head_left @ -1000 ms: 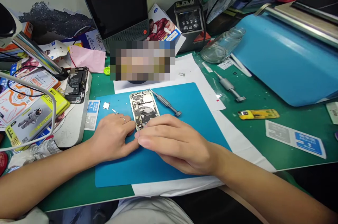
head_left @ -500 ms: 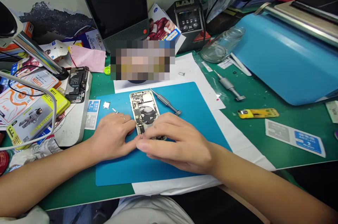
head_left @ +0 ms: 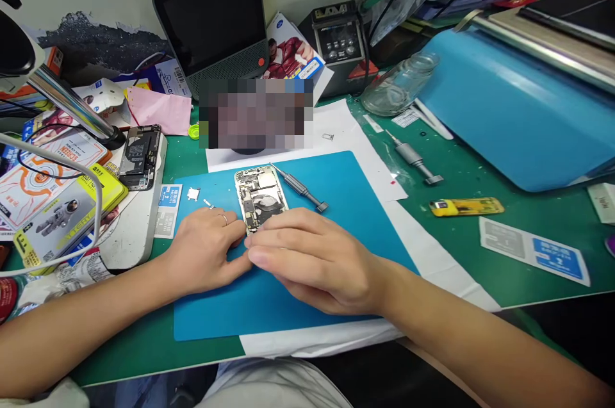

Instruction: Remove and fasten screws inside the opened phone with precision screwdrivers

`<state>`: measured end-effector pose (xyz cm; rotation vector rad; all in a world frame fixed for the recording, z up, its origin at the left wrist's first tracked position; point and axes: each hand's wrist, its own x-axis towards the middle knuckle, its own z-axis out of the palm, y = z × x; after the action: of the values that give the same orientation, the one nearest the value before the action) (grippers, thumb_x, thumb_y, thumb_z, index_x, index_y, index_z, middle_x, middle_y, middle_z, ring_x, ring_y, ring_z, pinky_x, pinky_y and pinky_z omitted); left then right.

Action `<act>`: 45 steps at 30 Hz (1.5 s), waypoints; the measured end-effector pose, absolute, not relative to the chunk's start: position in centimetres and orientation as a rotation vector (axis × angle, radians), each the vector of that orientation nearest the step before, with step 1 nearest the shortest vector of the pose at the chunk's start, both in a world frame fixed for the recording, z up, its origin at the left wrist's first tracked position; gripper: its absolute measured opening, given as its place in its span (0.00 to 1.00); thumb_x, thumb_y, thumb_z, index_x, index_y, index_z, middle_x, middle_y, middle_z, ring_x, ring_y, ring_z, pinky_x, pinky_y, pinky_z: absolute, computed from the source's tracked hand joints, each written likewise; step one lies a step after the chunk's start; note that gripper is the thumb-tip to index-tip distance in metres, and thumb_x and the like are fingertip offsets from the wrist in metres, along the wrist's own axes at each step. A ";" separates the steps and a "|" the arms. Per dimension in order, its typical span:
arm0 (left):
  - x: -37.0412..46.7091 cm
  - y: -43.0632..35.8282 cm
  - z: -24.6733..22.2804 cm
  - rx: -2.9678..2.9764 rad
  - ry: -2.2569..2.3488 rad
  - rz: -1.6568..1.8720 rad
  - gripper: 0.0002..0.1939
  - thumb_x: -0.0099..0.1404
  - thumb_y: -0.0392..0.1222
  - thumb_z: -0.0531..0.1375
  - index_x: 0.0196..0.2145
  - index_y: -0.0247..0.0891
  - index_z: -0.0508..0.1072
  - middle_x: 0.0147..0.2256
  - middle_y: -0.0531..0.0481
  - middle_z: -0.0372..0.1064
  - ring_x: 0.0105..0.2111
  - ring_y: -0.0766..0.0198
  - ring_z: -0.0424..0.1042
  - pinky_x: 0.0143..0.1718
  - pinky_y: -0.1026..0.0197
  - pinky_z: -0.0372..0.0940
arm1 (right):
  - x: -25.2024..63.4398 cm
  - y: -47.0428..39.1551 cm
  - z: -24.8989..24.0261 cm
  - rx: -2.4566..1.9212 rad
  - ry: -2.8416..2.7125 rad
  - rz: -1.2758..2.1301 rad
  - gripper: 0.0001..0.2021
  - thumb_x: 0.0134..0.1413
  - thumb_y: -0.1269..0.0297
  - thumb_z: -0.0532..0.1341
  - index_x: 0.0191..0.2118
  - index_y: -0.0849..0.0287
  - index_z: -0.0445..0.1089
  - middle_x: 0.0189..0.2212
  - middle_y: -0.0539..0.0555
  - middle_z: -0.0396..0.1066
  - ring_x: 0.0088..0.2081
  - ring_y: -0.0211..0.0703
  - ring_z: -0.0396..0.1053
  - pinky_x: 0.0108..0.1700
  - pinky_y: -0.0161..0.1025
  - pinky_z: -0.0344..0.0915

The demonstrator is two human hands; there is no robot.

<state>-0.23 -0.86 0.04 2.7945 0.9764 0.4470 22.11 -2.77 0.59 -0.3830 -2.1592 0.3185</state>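
An opened phone (head_left: 254, 193) lies on the blue mat (head_left: 216, 315), its inner parts facing up. My left hand (head_left: 206, 251) rests at the phone's lower left edge, fingers curled and thumb pointing right. Over the phone's lower end is my right hand (head_left: 312, 261), its thumb and fingertips brought together near the left thumb; anything small between them is hidden. A grey screwdriver (head_left: 300, 190) lies against the phone's upper right side. Small metal pieces (head_left: 193, 193) sit left of the phone.
A second screwdriver (head_left: 412, 158), a yellow tool (head_left: 466, 206) and a glass jar (head_left: 401, 84) lie to the right. At left are a battery box (head_left: 67, 216) and another opened phone (head_left: 140, 158) on a white stand. A dark screen (head_left: 211, 11) stands behind.
My right hand has shifted slightly left, its fingers now covering more of the phone's lower end. My left hand has stayed nearly still.
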 end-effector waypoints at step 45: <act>-0.1 -0.9 0.3 2.810 0.980 0.445 0.20 0.74 0.49 0.50 0.25 0.40 0.65 0.23 0.51 0.65 0.24 0.61 0.64 0.27 0.56 0.53 | 22.3 -2.5 0.6 -0.361 -2.145 0.428 0.15 0.67 0.71 0.57 0.57 0.64 0.64 0.43 0.61 0.76 0.46 0.45 0.74 0.48 0.45 0.75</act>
<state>-0.11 -0.92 0.29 2.8096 0.9804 0.4449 22.27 -2.53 0.55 -0.3611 -2.1453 0.4283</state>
